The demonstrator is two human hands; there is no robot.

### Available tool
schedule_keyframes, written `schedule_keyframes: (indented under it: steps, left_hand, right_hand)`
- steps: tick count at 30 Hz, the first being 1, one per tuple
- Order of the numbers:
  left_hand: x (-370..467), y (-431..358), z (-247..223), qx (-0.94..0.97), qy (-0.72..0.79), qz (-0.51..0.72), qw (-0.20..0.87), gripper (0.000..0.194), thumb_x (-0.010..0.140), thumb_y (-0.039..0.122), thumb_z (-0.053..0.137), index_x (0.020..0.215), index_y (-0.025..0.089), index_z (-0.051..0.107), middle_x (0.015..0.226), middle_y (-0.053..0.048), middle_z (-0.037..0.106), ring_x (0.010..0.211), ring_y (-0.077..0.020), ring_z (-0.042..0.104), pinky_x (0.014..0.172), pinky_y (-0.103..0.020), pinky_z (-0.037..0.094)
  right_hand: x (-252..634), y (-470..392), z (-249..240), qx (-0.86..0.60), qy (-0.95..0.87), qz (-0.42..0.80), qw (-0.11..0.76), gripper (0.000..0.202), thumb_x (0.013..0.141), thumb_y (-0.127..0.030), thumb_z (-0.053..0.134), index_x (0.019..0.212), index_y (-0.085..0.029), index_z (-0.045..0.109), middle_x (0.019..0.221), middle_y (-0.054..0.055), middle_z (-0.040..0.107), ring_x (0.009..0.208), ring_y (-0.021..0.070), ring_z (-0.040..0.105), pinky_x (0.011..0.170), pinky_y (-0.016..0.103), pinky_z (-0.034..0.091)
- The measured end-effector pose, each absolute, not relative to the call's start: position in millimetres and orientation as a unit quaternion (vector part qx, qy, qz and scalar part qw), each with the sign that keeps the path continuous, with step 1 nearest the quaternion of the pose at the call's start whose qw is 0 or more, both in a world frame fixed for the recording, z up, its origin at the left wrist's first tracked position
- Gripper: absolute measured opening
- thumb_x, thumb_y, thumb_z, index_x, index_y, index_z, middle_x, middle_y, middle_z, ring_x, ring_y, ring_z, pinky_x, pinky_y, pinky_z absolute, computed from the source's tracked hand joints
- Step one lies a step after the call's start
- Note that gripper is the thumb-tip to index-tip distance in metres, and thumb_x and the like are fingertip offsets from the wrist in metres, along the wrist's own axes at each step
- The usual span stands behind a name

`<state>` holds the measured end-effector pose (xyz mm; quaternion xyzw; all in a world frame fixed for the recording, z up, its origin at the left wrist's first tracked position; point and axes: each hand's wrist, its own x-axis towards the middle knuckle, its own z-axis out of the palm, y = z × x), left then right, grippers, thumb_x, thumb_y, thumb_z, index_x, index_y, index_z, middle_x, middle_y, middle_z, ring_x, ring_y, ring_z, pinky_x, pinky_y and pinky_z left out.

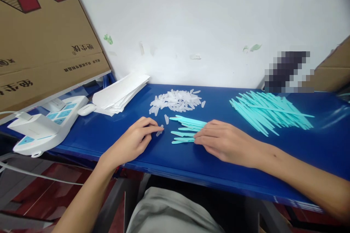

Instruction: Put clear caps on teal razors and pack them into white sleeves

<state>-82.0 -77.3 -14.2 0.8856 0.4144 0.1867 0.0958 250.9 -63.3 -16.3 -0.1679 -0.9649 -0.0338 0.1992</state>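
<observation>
Left hand (136,136) in close, index finger stretched onto a small translucent tapered plastic piece (158,133) on the glossy blue table (164,156); whether the thumb pinches too, I can't tell; right hand (224,138), fingers pressed together, covers one end of some slim turquoise plastic sticks (188,120), its grip hidden; the step looks like handling one piece while steadying the sticks; a secure pinch seems called for; open room towards the front edge (175,175); a translucent pile (177,101) sits behind.
</observation>
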Motion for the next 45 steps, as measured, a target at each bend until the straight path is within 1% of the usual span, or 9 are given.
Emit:
schedule_keyframes:
  steps: [6,11,17,20,25,29,35,38,45]
  left_hand:
    - [-82,-76,-17,0.880,0.416,0.213,0.084,0.031,0.105,0.023,0.046,0.117,0.027,0.075,0.122,-0.007,0.063,0.113,-0.0219,0.056,0.096,-0.037,0.049]
    - [-80,-76,-15,0.886,0.395,0.217,0.112,0.026,0.106,0.027,0.051,0.114,0.028,0.076,0.119,-0.005,0.066,0.110,-0.0195,0.059,0.096,-0.034,0.049]
    - [-79,-78,-14,0.880,0.409,0.204,0.129,0.022,0.103,0.036,0.058,0.114,0.030,0.077,0.108,-0.003,0.069,0.101,-0.0186,0.062,0.091,-0.032,0.050]
    - [-79,-78,-14,0.879,0.411,0.203,0.130,0.023,0.104,0.037,0.057,0.113,0.028,0.076,0.108,-0.003,0.070,0.102,-0.0184,0.062,0.092,-0.031,0.049]
    - [-78,-78,-15,0.884,0.405,0.199,0.122,0.026,0.107,0.034,0.051,0.113,0.024,0.074,0.108,-0.003,0.070,0.101,-0.0176,0.062,0.089,-0.030,0.049]
    - [-73,-84,-11,0.887,0.412,0.187,0.091,0.027,0.107,0.034,0.049,0.111,0.024,0.074,0.103,-0.004,0.070,0.096,-0.0185,0.062,0.087,-0.032,0.047]
    - [-64,-101,-5,0.901,0.387,0.180,0.077,0.024,0.106,0.030,0.051,0.108,0.023,0.074,0.098,-0.004,0.068,0.092,-0.0186,0.059,0.085,-0.033,0.046]
    - [-62,-104,-7,0.897,0.379,0.199,0.112,0.022,0.105,0.030,0.054,0.105,0.024,0.075,0.105,-0.005,0.067,0.097,-0.0182,0.060,0.086,-0.031,0.047]
    - [-61,-102,-11,0.843,0.473,0.170,0.192,0.022,0.103,0.041,0.059,0.118,0.031,0.070,0.103,-0.001,0.068,0.100,-0.0198,0.060,0.090,-0.034,0.047]
  right_hand:
    - [249,-65,-15,-0.180,-0.957,-0.047,0.221,0.021,0.099,-0.015,0.055,0.111,-0.016,0.073,0.111,0.011,0.075,0.096,0.0216,0.069,0.084,0.036,0.052]
    - [247,-69,-9,-0.257,-0.945,-0.074,0.188,0.024,0.100,-0.025,0.054,0.099,-0.015,0.075,0.099,0.011,0.065,0.072,0.0198,0.059,0.066,0.037,0.048]
    - [245,-78,2,-0.384,-0.909,0.116,0.116,0.017,0.099,-0.027,0.056,0.105,-0.022,0.071,0.099,0.005,0.057,0.062,0.0124,0.052,0.056,0.028,0.042]
    - [243,-80,6,-0.424,-0.885,0.170,0.089,0.013,0.099,-0.031,0.057,0.096,-0.023,0.067,0.096,0.003,0.058,0.065,0.0134,0.053,0.057,0.028,0.041]
    - [243,-74,1,-0.382,-0.906,0.122,0.135,0.014,0.098,-0.027,0.057,0.088,-0.021,0.063,0.085,0.002,0.062,0.076,0.0181,0.057,0.070,0.032,0.040]
    - [244,-72,-4,-0.337,-0.921,0.075,0.183,0.016,0.100,-0.026,0.055,0.086,-0.020,0.061,0.072,-0.002,0.061,0.063,0.0141,0.050,0.077,0.036,0.038]
    - [245,-76,-4,-0.298,-0.928,0.057,0.216,0.017,0.099,-0.020,0.053,0.085,-0.018,0.062,0.075,0.001,0.060,0.060,0.0122,0.050,0.065,0.030,0.039]
    - [246,-77,-3,-0.286,-0.933,0.063,0.208,0.017,0.099,-0.021,0.052,0.089,-0.017,0.065,0.090,0.006,0.062,0.061,0.0113,0.050,0.057,0.027,0.037]
    - [246,-74,-1,-0.242,-0.957,0.075,0.142,0.020,0.100,-0.019,0.052,0.085,-0.018,0.065,0.075,0.001,0.061,0.067,0.0143,0.053,0.067,0.030,0.040]
